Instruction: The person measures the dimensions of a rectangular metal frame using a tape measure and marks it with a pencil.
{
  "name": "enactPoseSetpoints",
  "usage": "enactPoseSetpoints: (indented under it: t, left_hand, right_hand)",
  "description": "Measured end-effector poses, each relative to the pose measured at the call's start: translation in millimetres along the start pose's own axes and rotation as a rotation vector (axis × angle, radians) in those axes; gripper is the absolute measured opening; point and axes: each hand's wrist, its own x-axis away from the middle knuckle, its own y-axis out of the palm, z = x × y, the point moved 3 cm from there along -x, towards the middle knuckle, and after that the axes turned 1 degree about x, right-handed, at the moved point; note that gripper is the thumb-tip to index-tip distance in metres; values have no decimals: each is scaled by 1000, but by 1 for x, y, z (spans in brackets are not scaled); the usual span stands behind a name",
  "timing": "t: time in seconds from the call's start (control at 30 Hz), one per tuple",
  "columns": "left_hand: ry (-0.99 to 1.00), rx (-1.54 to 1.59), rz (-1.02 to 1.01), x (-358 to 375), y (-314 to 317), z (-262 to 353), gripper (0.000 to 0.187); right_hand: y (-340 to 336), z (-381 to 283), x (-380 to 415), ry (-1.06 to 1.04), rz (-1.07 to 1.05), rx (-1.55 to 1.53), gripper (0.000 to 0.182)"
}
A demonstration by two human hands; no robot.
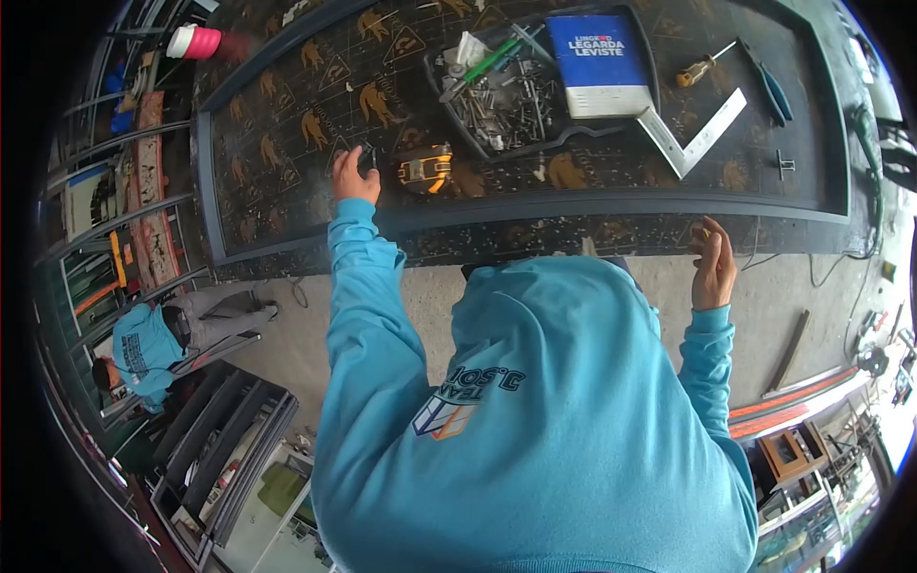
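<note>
My left hand (355,178) is over the table, its thumb and fingers closed around a small dark piece (369,154) whose kind I cannot make out. Just to its right lies a yellow and black tape measure (425,169). My right hand (714,265) is at the table's near edge, fingers curled together; whatever is in them is too small to name. A dark rectangular metal frame (535,207) lies on the table, and both hands are near its front bar, the left one inside it.
A black tray (564,137) holds screws, a green-handled tool and a blue-and-white box (600,59). Right of it lie a metal square (690,143), screwdriver (705,67), pliers (767,88) and small metal piece (785,165). A pink tumbler (196,41) stands left. Another person (153,344) bends at lower left.
</note>
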Motion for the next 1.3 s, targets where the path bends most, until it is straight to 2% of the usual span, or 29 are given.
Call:
enactPoseSetpoints:
  t: [0.03,0.1,0.17,0.23,0.3,0.37,0.43,0.5,0.57,0.63,0.7,0.83,0.9,0.93,0.97,1.03,1.07,1.17,1.3]
  left_hand:
    - [38,-67,42,-5,4,-7,63]
    - [98,56,135,-23,9,-23,59]
    - [14,147,98,-41,17,-41,54]
    - [4,-15,77,-53,19,-46,46]
    - [-41,-17,97,-62,19,-51,42]
    - [-41,269,206,-65,15,-24,39]
    - [64,470,141,-37,-7,81,36]
    - [186,716,-76,18,-23,209,34]
    - [239,712,-407,65,4,283,31]
    - [527,638,-264,99,44,338,28]
    - [753,667,154,117,79,375,26]
    - [823,658,219,123,95,420,27]
    - [385,487,-404,116,112,436,28]
    - [250,489,-516,114,113,443,35]
    - [256,480,-516,115,119,445,35]
    - [438,571,-289,118,129,444,49]
    - [492,485,-351,117,137,442,56]
    - [599,552,-473,117,138,441,49]
    - [620,637,-487,121,133,431,38]
  right_hand:
    - [7,-8,2,3,-19,47,44]
    - [22,-22,7,-2,-1,79,39]
    - [38,-40,15,-49,-59,140,33]
    - [53,-59,24,-99,-56,164,29]
    - [59,-76,32,-213,-98,264,28]
    - [59,-74,37,-234,-114,196,27]
    - [56,-62,37,97,-162,-33,28]
    - [57,-60,30,165,-194,-178,28]
    - [56,-55,17,84,-243,-174,28]
    - [45,-53,7,91,-278,-154,26]
    - [33,-33,-3,-17,-184,-135,26]
    - [-15,0,-20,20,-101,-66,24]
    - [-39,15,-28,12,-69,-55,24]
    - [-51,22,-32,-3,-15,-1,24]
    - [-62,28,-35,-17,37,54,24]
    - [-77,30,-41,11,57,60,25]
    - [-82,32,-44,44,60,50,25]
    - [-86,41,-52,69,59,29,25]
    - [-83,34,-62,-5,39,48,25]
